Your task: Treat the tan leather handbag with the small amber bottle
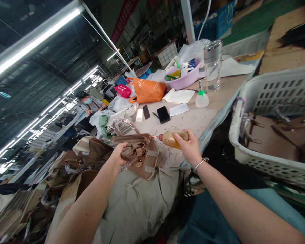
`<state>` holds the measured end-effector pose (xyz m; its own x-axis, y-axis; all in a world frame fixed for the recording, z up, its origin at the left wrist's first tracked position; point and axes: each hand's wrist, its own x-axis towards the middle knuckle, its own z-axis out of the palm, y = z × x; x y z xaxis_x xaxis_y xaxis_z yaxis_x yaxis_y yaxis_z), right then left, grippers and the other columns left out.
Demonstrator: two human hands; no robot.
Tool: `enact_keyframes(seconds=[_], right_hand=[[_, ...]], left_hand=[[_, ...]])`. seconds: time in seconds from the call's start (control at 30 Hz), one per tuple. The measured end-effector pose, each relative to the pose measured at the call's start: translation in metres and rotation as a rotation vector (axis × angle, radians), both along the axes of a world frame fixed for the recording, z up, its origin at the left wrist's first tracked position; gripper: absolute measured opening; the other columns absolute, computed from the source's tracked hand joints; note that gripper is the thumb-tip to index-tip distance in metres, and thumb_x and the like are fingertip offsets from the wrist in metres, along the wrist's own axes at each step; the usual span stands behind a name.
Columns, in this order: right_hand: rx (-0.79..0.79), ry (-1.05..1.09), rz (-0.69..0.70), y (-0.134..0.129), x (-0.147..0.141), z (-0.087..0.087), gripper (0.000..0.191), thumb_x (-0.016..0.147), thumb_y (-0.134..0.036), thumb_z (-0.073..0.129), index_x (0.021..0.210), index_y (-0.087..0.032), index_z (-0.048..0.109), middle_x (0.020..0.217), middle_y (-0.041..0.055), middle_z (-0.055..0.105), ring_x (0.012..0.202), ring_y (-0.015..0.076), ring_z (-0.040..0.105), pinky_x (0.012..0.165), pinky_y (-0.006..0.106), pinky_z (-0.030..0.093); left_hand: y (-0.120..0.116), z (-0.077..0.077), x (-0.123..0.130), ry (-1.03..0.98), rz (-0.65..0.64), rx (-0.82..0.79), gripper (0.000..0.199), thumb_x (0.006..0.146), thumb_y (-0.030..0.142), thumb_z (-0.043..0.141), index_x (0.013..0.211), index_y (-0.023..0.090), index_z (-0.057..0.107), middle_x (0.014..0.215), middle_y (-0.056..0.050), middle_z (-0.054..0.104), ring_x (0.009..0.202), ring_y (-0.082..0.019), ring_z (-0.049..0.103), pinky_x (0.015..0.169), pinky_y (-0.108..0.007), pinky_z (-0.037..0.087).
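A brown handbag [139,167] with pale trim lies tilted at the table's near edge. My left hand [120,154] is closed on its bunched brown fabric, beside the plastic-wrapped handle. In my right hand [190,147] is a squeeze bottle [169,139] of amber liquid, probably glue, with a red-ended nozzle pointing left. The nozzle's tip is at the bag's upper edge; whether it touches I cannot tell. My right fingers wrap round the bottle, partly hidden behind it.
On the table lie a phone [163,114], an orange bag [148,90], a purple basin [184,79], a glass tumbler [213,66] and a small dispenser bottle [202,99]. Brown bags pile up at left. A white basket [274,162] with bags stands at right. A masked person [87,105] sits farther back.
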<state>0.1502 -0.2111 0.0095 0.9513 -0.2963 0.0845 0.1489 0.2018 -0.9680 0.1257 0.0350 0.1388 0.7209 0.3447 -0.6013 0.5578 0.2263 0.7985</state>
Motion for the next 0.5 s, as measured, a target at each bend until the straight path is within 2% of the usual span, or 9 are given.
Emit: enact_keyframes(seconds=[0.2,0.3,0.5], right_hand=[[0.053,0.017,0.024,-0.005,0.001,-0.006,0.034,0.073,-0.049,0.065,0.085,-0.021,0.053,0.072,-0.003,0.053,0.068,0.0146,0.049,0.065,0.028,0.041],[-0.05,0.031,0.014,-0.009,0.0,-0.008,0.031,0.072,-0.048,0.065,0.082,-0.021,0.054,0.071,-0.0027,0.053,0.068,0.0152,0.049,0.066,0.029,0.041],[-0.294,-0.043,0.012,-0.005,-0.001,-0.018,0.028,0.074,-0.045,0.063,0.084,-0.02,0.057,0.08,0.0019,0.058,0.076,0.0189,0.053,0.073,0.034,0.042]], left_hand=[[-0.001,0.002,0.001,0.005,0.029,0.0,0.025,0.078,0.011,0.045,0.092,0.004,0.064,0.073,-0.015,0.072,0.063,-0.027,0.071,0.058,-0.04,0.059],[-0.008,0.006,0.0,0.02,0.047,-0.019,0.029,0.077,0.011,0.045,0.099,0.005,0.064,0.073,-0.014,0.073,0.062,-0.028,0.071,0.055,-0.04,0.059],[-0.011,0.008,0.002,0.024,0.081,-0.035,0.034,0.077,0.011,0.046,0.105,0.003,0.062,0.072,-0.013,0.073,0.058,-0.027,0.07,0.053,-0.039,0.059]])
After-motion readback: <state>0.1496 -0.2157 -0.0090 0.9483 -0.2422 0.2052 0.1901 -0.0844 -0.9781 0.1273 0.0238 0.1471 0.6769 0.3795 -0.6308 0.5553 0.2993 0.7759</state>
